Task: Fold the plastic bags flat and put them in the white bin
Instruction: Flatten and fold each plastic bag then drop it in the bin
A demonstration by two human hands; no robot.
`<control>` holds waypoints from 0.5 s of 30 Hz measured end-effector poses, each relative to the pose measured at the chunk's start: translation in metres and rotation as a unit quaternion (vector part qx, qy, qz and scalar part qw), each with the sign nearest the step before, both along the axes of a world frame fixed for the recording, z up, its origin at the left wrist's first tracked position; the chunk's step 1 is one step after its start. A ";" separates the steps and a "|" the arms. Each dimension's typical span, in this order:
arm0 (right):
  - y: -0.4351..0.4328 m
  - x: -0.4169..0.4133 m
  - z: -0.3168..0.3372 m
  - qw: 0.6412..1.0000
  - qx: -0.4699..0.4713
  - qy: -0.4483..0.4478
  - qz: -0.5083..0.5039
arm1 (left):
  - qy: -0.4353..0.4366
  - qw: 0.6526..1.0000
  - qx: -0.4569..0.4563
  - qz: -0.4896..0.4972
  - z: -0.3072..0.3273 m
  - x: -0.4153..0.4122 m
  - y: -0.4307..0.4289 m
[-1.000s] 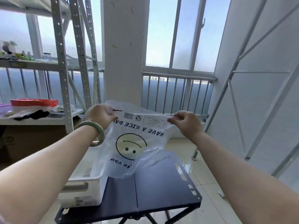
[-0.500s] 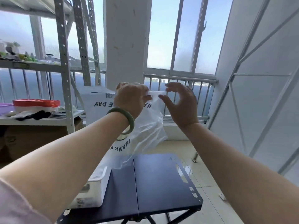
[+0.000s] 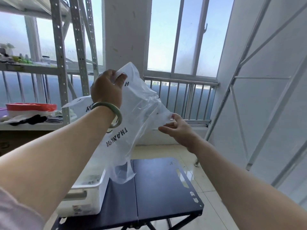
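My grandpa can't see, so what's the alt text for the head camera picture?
The left hand grips the top of a printed plastic bag while the right hand pinches its side edge, above a dark table carrying a white bin.

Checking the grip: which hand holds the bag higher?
The left hand, wearing the green bangle, grips the bag high up; the right hand pinches lower.

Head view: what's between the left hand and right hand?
The plastic bag spans that gap: the left hand grips its top, the right hand pinches a lower edge, crumpled film slanting down between them. Seen in the head view.
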State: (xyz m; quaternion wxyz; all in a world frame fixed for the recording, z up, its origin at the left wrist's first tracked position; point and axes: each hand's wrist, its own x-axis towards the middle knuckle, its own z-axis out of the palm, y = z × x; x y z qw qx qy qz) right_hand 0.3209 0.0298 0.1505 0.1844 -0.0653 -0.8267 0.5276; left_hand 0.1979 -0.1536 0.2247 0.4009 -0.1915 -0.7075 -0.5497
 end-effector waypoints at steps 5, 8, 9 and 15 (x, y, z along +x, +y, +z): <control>-0.006 -0.014 0.004 0.977 -0.165 0.128 -0.036 | -0.006 1.000 0.010 -0.008 -0.002 -0.001 -0.001; -0.004 -0.014 0.005 0.957 -0.242 0.152 -0.043 | -0.021 1.000 -0.002 -0.013 -0.014 -0.008 -0.007; -0.003 -0.013 0.004 0.953 -0.254 0.157 -0.045 | -0.026 0.999 -0.004 -0.018 -0.019 -0.009 -0.009; 0.006 -0.010 -0.004 0.936 -0.275 0.184 -0.119 | -0.067 0.996 -0.022 -0.062 -0.046 -0.017 -0.019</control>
